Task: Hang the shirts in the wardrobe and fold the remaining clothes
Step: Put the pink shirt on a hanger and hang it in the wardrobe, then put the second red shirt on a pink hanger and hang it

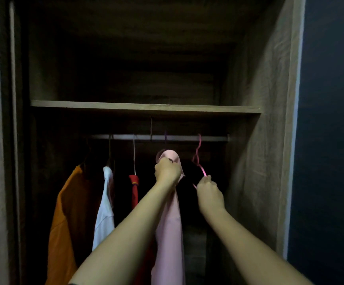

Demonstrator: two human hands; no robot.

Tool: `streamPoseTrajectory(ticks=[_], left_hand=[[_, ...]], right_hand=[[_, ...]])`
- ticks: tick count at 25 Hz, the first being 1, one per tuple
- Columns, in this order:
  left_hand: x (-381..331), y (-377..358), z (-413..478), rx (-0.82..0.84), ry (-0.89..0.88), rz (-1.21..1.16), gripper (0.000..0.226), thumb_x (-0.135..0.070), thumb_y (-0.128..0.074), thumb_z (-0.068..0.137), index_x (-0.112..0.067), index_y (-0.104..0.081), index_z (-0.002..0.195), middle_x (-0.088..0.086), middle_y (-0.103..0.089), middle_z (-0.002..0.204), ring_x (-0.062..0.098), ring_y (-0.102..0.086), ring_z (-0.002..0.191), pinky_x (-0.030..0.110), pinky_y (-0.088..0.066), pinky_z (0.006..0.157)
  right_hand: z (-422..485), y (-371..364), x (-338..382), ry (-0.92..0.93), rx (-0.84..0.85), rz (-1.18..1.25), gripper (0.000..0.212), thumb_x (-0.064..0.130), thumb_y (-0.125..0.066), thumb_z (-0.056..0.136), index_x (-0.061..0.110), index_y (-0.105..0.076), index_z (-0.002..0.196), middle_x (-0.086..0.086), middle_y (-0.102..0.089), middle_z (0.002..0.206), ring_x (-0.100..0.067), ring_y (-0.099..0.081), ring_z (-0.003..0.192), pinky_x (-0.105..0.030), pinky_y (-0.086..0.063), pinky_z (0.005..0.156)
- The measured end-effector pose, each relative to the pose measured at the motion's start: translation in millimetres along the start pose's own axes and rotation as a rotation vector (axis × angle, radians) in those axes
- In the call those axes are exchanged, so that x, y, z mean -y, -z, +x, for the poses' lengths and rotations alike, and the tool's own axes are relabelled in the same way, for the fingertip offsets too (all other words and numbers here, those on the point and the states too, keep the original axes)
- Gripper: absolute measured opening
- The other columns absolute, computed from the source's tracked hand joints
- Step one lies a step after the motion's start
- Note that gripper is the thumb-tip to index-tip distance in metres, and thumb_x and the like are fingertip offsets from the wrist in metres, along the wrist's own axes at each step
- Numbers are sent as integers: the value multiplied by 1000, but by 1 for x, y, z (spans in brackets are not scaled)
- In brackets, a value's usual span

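Pink shirt point(168, 233) hangs inside the wardrobe point(270, 99), 4th along the rail point(187, 138) after an orange shirt point(68, 212), a white shirt point(105, 212) and a red shirt point(134, 192), all under the shelf point(125, 105). Left hand point(167, 171) is bunched up on the collar end of it, fingers curled into the fabric right below what looks like a dark hook over the rail. Right hand point(209, 192) is pinching the lower edge of an empty pink hanger point(198, 159) that's hooked on the rail just beside it, tilted toward the person. It's dim in there, so I can't tell if the pink one sits square on its own hanger. Handling-wise I'd guess it's light, floppy cotton that droops and slides off if 1 shoulder isn't seated, so the collar and shoulder seam are the spots to hold, not the body. That thin hanger looks like it'd swing easily, so grabbing near the hook seems steadier than the bottom bar.
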State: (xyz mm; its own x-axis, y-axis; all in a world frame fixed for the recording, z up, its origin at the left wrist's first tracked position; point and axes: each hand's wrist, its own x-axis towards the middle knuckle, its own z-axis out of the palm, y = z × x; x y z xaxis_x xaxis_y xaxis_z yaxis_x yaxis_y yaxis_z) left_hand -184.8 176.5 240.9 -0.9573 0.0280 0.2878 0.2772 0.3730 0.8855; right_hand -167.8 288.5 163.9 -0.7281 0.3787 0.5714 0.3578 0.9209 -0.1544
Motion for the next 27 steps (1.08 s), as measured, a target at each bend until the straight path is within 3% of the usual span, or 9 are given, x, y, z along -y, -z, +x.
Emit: streamPoseTrajectory(ticks=[2,4,5,11,13,15,18,22,27], left_hand=[[-5,-6,15,-1,-7,15,37,-7,-47,90,5,-53,124,28,-53,128,40,-53,117,39,-46,97],[-9,-12,30,-3,-20,50,34,-8,-46,91,5,-55,121,28,-54,127,41,-53,116,40,-45,96],[-9,-16,37,3,-17,63,33,-8,-46,92,4,-56,121,27,-53,128,41,-52,118,40,-44,97],[21,-43,53,26,71,133,38,-11,-52,90,3,-52,126,26,-53,129,40,-51,120,39,-43,97],[24,-44,56,57,108,118,50,-10,-54,89,5,-40,134,25,-50,132,39,-50,122,38,-43,98],[25,-44,56,107,126,89,61,-11,-55,88,5,-28,140,24,-48,135,38,-50,122,38,-45,97],[25,-33,50,169,28,91,47,-13,-55,89,4,-44,131,19,-60,122,31,-63,104,31,-55,73],[29,17,27,29,-119,219,44,-22,-43,96,4,-45,132,24,-51,133,37,-47,124,31,-40,95],[91,114,-33,-193,-323,310,41,-24,-42,98,-7,-50,134,15,-59,129,30,-49,124,28,-34,99]], right_hand=[[-2,8,-4,17,-78,9,48,-17,-62,74,-25,-46,118,-31,-65,97,-30,-69,79,-30,-56,56],[0,4,-8,21,-68,-13,53,-17,-84,37,-22,-64,85,-23,-63,58,-23,-61,41,-23,-42,29],[4,-1,-12,48,-73,-6,54,-15,-87,27,-19,-66,77,-21,-61,51,-22,-57,35,-22,-37,24],[9,-9,-22,67,-64,-77,53,-14,-87,29,-19,-67,78,-22,-63,58,-22,-59,38,-23,-39,26],[4,-1,-22,34,-31,-134,51,-15,-82,45,-21,-63,92,-24,-65,67,-25,-64,49,-25,-46,33],[2,8,-21,33,14,-162,48,-13,-58,79,-20,-44,124,-31,-60,109,-28,-67,90,-29,-56,66],[-5,23,-20,72,28,-95,52,-5,-37,92,-6,-23,143,-26,-26,149,-31,-38,131,-32,-38,103],[-17,41,7,139,-76,137,53,5,-44,91,1,-32,142,-17,-28,151,-32,-24,140,-35,-28,112],[-55,21,84,383,-239,442,51,14,-32,81,-1,-58,122,-20,-59,126,-38,-52,120,-41,-43,100]])
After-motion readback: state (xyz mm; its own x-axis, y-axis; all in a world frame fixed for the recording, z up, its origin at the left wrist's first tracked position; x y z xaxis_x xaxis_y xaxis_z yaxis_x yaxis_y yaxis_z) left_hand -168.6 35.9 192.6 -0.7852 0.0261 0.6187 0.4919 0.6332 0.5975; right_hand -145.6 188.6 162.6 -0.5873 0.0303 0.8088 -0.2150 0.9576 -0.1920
